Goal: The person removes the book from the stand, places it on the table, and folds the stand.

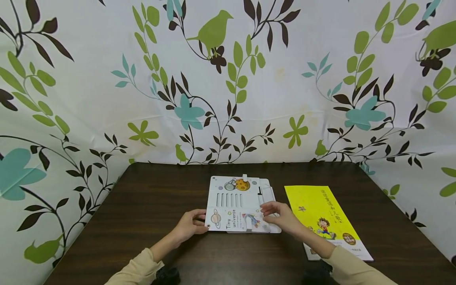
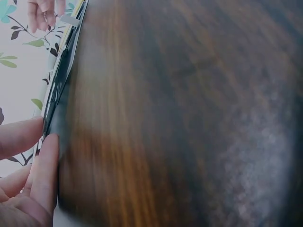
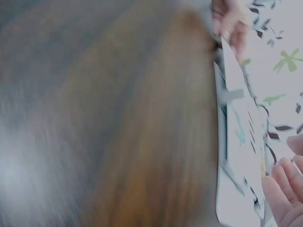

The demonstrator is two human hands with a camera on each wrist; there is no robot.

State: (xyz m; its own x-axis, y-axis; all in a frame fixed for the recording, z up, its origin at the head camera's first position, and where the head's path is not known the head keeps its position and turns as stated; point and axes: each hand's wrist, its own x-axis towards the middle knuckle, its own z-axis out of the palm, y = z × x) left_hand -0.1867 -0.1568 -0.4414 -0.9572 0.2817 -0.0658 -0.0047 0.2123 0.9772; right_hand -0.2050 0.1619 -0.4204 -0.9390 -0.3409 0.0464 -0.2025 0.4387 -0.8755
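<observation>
A flat white book stand (image 1: 233,205) printed with planets and the words "Tiny universe" lies on the table, with slots across its middle and small white clips at its top and bottom edges. My left hand (image 1: 190,223) pinches its lower left corner; in the left wrist view the thumb and fingers (image 2: 47,165) lie on either side of the thin edge. Over the stand's lower right part is my right hand (image 1: 283,217), its fingers loosely bent. In the right wrist view these fingers (image 3: 279,191) hold nothing; whether one touches the panel I cannot tell.
A yellow book (image 1: 320,213) with a cartoon child on its cover lies to the right, partly under my right forearm. The dark wooden table (image 1: 156,190) ends at a leaf-and-bird patterned cloth (image 1: 278,91) behind it.
</observation>
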